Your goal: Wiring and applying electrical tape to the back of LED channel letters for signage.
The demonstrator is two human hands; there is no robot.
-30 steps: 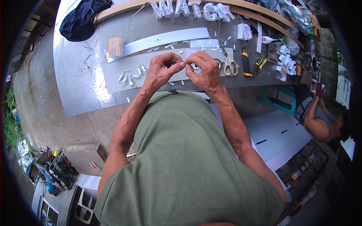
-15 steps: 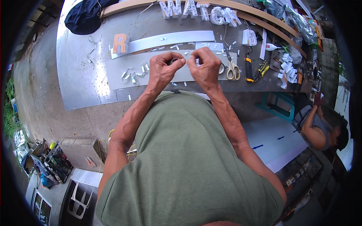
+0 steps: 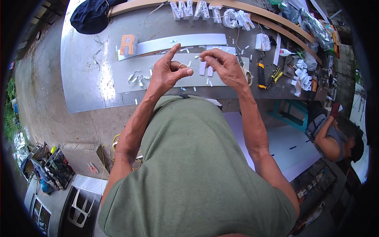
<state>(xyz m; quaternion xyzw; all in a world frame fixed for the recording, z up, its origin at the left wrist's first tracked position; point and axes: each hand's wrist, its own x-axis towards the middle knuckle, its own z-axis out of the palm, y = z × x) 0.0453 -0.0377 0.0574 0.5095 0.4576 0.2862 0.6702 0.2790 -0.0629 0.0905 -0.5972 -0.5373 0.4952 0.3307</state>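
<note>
Above the metal table, my left hand (image 3: 166,73) has its index finger raised apart from the thumb. A thin pale wire (image 3: 182,64) loops out beside that thumb, with the other fingers curled in the palm. To its right, my right hand (image 3: 227,69) is closed, fingertips bent toward the thumb; what they pinch is too small to make out. Under the hands lies a grey sheet (image 3: 162,81) with white strips (image 3: 202,68) on it. A string of small white wired modules (image 3: 138,80) lies left of my left hand. Scissors (image 3: 248,76) are partly hidden behind my right hand.
White channel letters (image 3: 200,11) stand along the table's far side. An orange-faced letter (image 3: 128,44) is at the left end of a white strip (image 3: 181,40). A yellow-black cutter (image 3: 261,75) and pliers (image 3: 275,77) lie at right. Another person (image 3: 335,138) sits at far right.
My hands have moved apart, the right one shifting rightward over the scissors. My left index finger has lifted from the thumb. The view has shifted slightly.
</note>
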